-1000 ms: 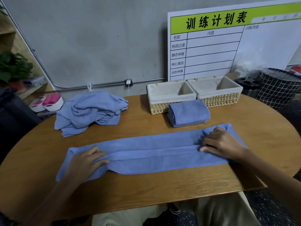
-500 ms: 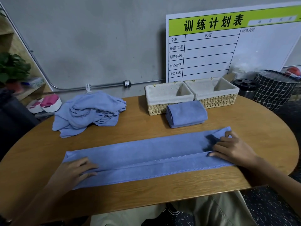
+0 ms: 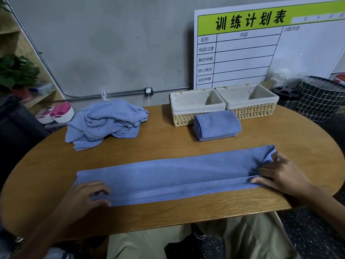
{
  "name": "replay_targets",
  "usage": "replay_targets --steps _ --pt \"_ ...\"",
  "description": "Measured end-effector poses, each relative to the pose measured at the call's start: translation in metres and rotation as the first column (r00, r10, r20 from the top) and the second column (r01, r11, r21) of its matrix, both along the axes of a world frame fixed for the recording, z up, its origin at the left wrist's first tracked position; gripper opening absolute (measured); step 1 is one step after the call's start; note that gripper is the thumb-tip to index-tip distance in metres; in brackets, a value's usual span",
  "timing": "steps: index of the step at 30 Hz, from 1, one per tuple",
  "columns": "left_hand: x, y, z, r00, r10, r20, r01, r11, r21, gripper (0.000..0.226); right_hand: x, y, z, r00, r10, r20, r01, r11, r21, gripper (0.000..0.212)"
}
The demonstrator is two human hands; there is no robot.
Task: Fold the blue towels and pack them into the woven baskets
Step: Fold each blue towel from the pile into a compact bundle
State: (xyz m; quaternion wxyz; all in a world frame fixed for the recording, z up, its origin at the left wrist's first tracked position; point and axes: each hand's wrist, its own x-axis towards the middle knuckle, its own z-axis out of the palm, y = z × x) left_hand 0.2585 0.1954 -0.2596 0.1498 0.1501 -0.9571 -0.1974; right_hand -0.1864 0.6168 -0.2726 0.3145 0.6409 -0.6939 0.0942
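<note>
Ok so from my remote seat, going left to right: there's a potted plant (image 3: pixel 17 71) on a shelf at the far left, and a pink and white tub (image 3: pixel 56 114) just off the table (image 3: pixel 186 148). On the table's back left sits a rumpled pile of blue towels (image 3: pixel 106 123), not folded at all. Closer to me, the long towel (image 3: pixel 168 176) lies across the near part of the table, folded lengthwise into a strip. The left hand (image 3: pixel 84 195) sits on its left end, fingers curled round the edge, thumb on the near hem. Behind the middle there's one folded towel (image 3: pixel 216 125) lying on the table, touching the front of the left basket (image 3: pixel 196 106). The right basket (image 3: pixel 248 100) is pushed up next to it, and I see only cloth lining in both. The right hand (image 3: pixel 280 174) is at the strip's right end, fingers pinching the bunched corner. A whiteboard chart (image 3: pixel 261 47) leans on the wall behind, checked bin (image 3: pixel 321 98) far right.
</note>
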Motion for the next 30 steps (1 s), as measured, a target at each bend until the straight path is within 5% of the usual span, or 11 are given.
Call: replay_targets --steps 5,12,17,19,23,26,30 --pt "-0.002 -0.001 0.007 1.000 -0.008 0.023 0.008 1.000 0.016 0.048 -0.001 0.002 0.011 1.000 0.003 0.018 -0.004 0.999 0.047 0.051" --pt "0.019 -0.002 -0.002 0.994 0.073 0.083 -0.040 0.937 -0.348 0.043 -0.008 0.030 0.003 0.990 -0.131 0.058 0.128 0.990 0.053 0.062" --pt "0.045 -0.049 -0.011 0.895 0.405 0.189 -0.364 0.906 -0.216 0.073 -0.003 0.040 0.019 0.907 -0.372 0.199 0.386 0.922 -0.038 0.066" --pt "0.028 -0.045 -0.009 0.877 0.472 0.087 -0.443 0.866 -0.231 0.066 0.000 0.019 0.017 0.893 -0.354 0.277 0.378 0.925 -0.034 0.059" --pt "-0.051 0.018 -0.002 0.934 0.343 0.098 -0.345 0.938 0.003 0.052 0.005 -0.041 -0.011 0.866 -0.268 0.423 0.237 0.963 0.126 0.052" --pt "-0.070 0.020 -0.028 0.938 0.282 0.203 -0.271 0.959 -0.077 0.074 -0.003 -0.054 -0.021 0.836 -0.327 0.441 0.294 0.945 0.144 0.054" --pt "-0.059 -0.002 -0.025 0.923 0.352 0.153 -0.352 0.936 -0.033 0.061 -0.021 -0.040 -0.014 0.778 -0.417 0.471 0.412 0.903 0.118 0.044"
